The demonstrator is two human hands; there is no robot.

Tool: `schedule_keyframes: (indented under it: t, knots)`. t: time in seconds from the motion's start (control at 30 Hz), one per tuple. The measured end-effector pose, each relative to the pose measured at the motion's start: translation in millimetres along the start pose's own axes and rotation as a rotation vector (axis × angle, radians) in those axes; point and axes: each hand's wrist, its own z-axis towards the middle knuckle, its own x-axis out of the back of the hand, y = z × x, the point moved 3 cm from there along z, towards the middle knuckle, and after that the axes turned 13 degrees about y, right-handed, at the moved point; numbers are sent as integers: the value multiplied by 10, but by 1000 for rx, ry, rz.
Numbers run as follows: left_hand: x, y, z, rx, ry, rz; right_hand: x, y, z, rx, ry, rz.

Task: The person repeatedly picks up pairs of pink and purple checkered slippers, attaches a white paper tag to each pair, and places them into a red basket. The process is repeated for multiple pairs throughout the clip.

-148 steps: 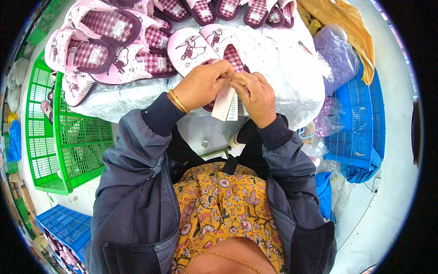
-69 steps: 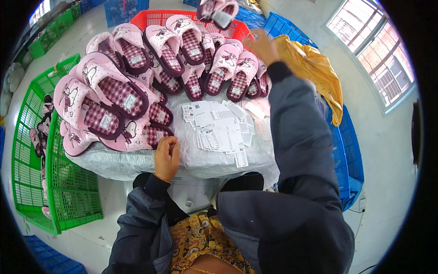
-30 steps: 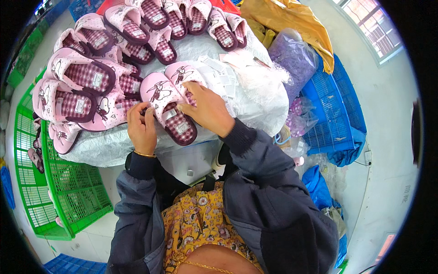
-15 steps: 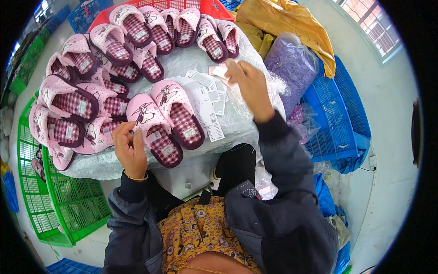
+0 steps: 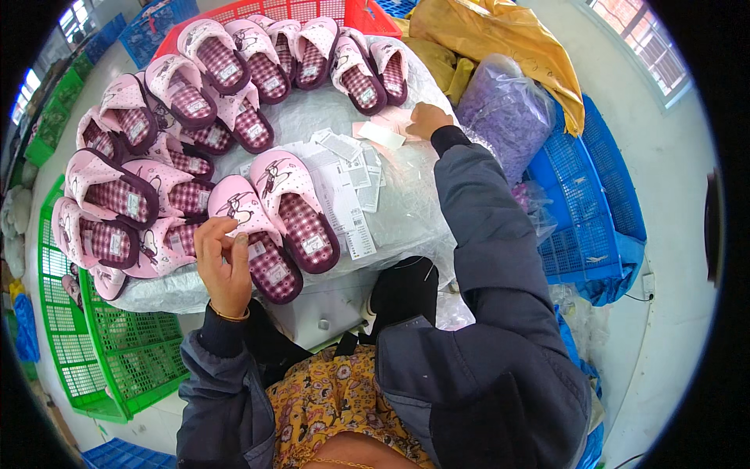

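Note:
A pair of pink slippers with printed uppers, checked insoles and dark soles lies at the front of the covered table. At the left slipper [image 5: 273,266] is my left hand [image 5: 224,266], its fingers curled around the upper's edge with the thumb by the opening. The right slipper [image 5: 301,215] of the pair lies beside it, untouched by my hands. My right hand [image 5: 430,119] is closed at the right end of a pale pink sheet [image 5: 394,121]; its fingertips are hidden. A white slip [image 5: 382,135] lies on that sheet, next to several printed white tags [image 5: 353,176].
Several more pink slippers [image 5: 117,187] crowd the table's left and back. A red basket [image 5: 367,19] stands behind, green crates [image 5: 137,352] at the left, and blue crates [image 5: 566,211] at the right with a bag of purple material [image 5: 504,102] and a yellow sheet [image 5: 500,39].
My right hand has moved right and away from the white slip, which it was touching before. My left hand stays at the left slipper. The whole view has shifted slightly.

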Motion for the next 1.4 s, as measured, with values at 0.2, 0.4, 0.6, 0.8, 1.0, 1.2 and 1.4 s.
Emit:
schedule_keyframes:
  t: [0.2,0.4,0.6,0.8,1.0,1.2,1.4]
  knots:
    - [20,65,-81,3,-57,2,22,156,130,153,46,192]
    - [37,170,-94,43,-109,17,81,191,307,245,-92,67]
    - [-186,347,-78,25,-179,-16,160,489,196,405,129,-232]
    - [-705,496,-191,718,-318,-572,1099,-202,-1204,266,251,910]
    - [-1255,687,-348,1091,-280,-1126,1130,-783,-2692,164,171,1106]
    - [-1547,761,-246,1066,-331,-973,1015,-35,-3286,28,321,888]
    - [-2430,851,-385,1069,-750,-1039,610,-24,-3393,435,597,549]
